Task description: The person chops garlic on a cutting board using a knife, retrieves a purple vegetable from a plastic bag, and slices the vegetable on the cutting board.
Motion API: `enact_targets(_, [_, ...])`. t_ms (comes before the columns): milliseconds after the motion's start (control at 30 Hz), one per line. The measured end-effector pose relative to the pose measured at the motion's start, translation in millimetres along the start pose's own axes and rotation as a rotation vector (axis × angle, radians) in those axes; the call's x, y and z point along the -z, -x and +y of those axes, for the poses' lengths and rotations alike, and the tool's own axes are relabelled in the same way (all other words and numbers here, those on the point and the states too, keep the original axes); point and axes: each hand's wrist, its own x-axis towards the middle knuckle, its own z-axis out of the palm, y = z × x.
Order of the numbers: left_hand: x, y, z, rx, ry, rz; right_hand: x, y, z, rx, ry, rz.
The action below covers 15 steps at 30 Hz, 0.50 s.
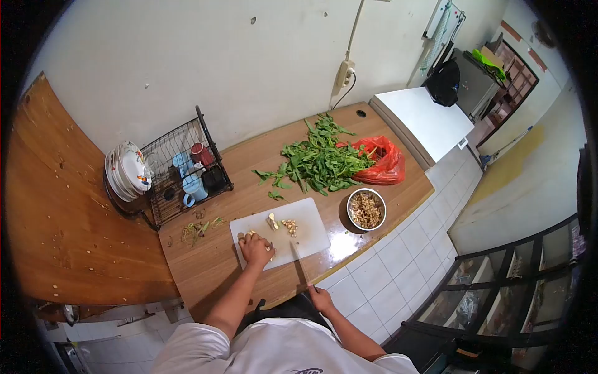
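The hands are apart. The right hand [320,300] clamps the knife [300,262] by the table's [202,265] near edge, blade pointing away over the board [311,218]. The left hand [256,251], nearer the chopped heap [289,227] mid-board, bends over pale pieces [250,232] at the board's left edge, grip unclear. Rightward, a bowl [352,223] holds brown bits [367,209].

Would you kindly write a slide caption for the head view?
Left hand at a cutting board with pale chopped pieces, knife in the right hand, leafy greens and a filled bowl nearby.
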Motion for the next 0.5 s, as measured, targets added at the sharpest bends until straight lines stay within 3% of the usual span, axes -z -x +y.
enact_targets(67, [-6,-4,2,-0.015,-0.085,-0.015,-1,-4,7,-0.048,-0.059,0.009])
enact_targets(233, [-41,-13,5,-0.199,0.045,-0.026,5,12,-8,-0.003,-0.082,0.039])
enact_targets(500, [-52,-5,30,-0.167,0.094,0.063,16,22,-27,0.070,0.107,-0.025])
